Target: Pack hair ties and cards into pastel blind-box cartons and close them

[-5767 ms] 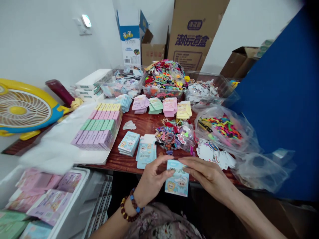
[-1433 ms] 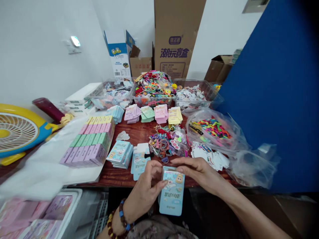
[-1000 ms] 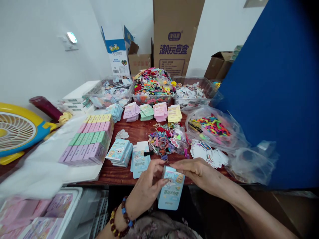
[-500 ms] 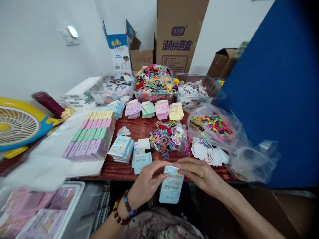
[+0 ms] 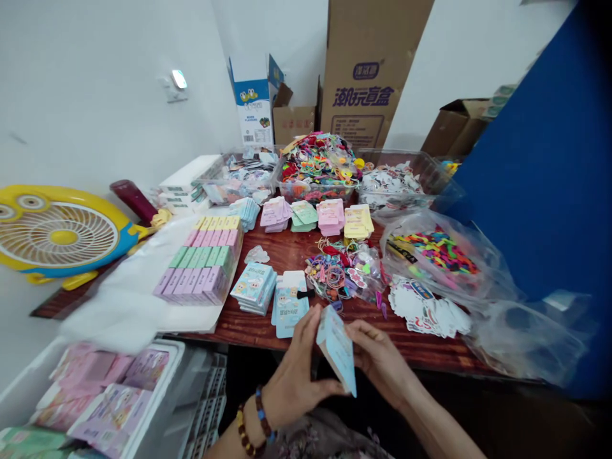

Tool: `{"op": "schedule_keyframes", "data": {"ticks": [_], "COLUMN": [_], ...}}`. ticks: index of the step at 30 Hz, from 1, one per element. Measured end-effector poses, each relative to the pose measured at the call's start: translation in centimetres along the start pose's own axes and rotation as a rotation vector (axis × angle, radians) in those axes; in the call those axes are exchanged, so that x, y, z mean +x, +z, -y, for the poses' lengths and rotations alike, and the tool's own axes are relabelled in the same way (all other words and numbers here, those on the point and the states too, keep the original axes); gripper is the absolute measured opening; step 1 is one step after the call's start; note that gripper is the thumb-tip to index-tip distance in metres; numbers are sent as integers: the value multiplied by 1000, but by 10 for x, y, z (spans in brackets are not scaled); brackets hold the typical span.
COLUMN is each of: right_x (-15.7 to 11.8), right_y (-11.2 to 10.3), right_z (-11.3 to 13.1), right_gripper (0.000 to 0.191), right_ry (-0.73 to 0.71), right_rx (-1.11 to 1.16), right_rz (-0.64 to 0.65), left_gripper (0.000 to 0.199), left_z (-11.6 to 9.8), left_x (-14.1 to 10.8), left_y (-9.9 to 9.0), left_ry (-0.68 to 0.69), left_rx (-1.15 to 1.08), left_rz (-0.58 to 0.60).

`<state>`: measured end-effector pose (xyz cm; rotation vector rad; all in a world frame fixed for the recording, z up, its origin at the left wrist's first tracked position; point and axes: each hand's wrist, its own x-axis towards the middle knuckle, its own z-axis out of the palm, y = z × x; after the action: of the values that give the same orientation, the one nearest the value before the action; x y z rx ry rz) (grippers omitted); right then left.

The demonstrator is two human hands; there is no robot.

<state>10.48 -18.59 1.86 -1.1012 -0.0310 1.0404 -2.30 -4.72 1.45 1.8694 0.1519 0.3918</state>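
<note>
A light blue printed card box (image 5: pixel 338 349) is tilted on edge in front of the table, between my two hands. My left hand (image 5: pixel 301 363), with bead bracelets at the wrist, grips its left side, fingers at the top and thumb at the lower end. Fingers of my right hand (image 5: pixel 375 357) close on its right edge. Just beyond lie flat blue cartons (image 5: pixel 292 312) with a black hair tie (image 5: pixel 306 294) on them. Left of these is a stack of blue boxes (image 5: pixel 253 287). A heap of hair ties and trinkets (image 5: pixel 335 268) lies behind my hands.
Rows of coloured boxes (image 5: pixel 201 258) stand at left, near a yellow fan (image 5: pixel 62 229). Clear bins (image 5: pixel 318 191) of trinkets line the back, behind card stacks (image 5: pixel 329 217). Stickers (image 5: pixel 425 309) and a plastic bag (image 5: pixel 440 255) lie right. A crate (image 5: pixel 167 376) stands lower left.
The blue box has turned from showing its printed front to a slanted, edge-on pose. My left thumb has shifted to its lower end. The camera view has swung left.
</note>
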Motion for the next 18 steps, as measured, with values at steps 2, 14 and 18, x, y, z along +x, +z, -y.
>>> {"op": "schedule_keyframes", "data": {"ticks": [2,14,18], "right_x": [4,92,96], "right_y": [17,54,65], "right_z": [-13,25,22], "right_gripper": [43,23,34], "right_ry": [68,-448,-306], "right_rx": [27,-1658,-1829], "right_rz": [109,-15,-46], "left_gripper": [102,70,71], "left_z": [7,16,29], "left_x": [-7,-20,-27], "left_y": [3,-40,-40], "left_ry": [48,-338,-368], "left_rx": [51,-59,-3], "left_rz": [-129,-586,-560]}}
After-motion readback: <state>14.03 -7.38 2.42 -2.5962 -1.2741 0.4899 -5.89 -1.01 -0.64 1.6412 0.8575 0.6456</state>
